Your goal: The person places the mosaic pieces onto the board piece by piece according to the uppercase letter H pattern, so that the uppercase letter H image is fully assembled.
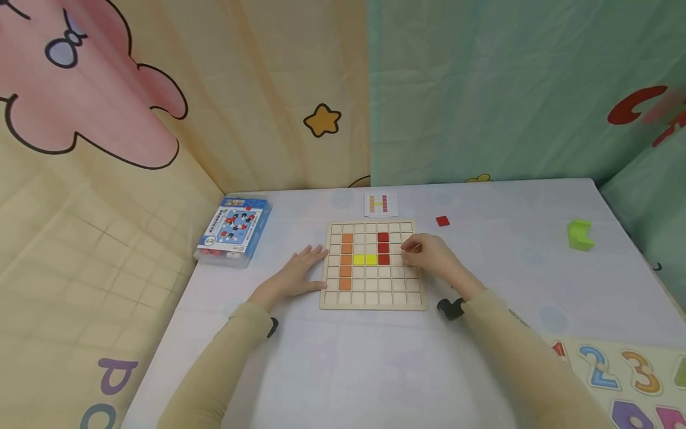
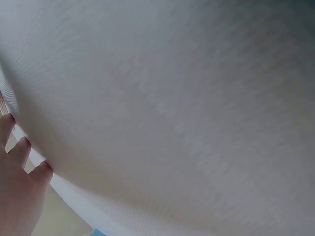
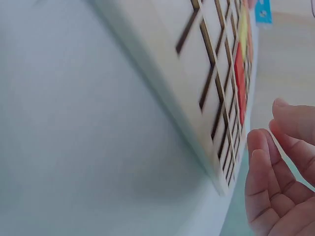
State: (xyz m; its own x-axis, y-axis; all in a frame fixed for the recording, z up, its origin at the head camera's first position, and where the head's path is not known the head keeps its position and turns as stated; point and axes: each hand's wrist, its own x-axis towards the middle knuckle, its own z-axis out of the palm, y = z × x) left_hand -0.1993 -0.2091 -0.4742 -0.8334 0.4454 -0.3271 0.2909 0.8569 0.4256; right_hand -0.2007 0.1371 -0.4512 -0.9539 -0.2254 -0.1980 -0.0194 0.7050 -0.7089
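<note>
A wooden grid board [image 1: 377, 307] lies on the table, bearing a column of several orange tiles [image 1: 345, 259], two yellow tiles [image 1: 365, 260] and three red tiles [image 1: 383, 248]. My left hand [image 1: 292, 274] rests flat beside the board, its spread fingertips and thumb at the left edge. Over the board's right side hovers my right hand [image 1: 429, 256], fingers loosely bent with the thumb near them. In the right wrist view no tile shows between those fingers [image 3: 261, 157]. One loose red tile [image 1: 442, 221] lies beyond the right hand.
Behind the board is a small pattern card [image 1: 381, 204]. A blue boxed set [image 1: 234, 229] stands at the back left. On the right sit a green block [image 1: 580, 235] and, nearer, a number puzzle board [image 1: 570, 348]. Curtains [image 1: 455, 89] hang behind the table.
</note>
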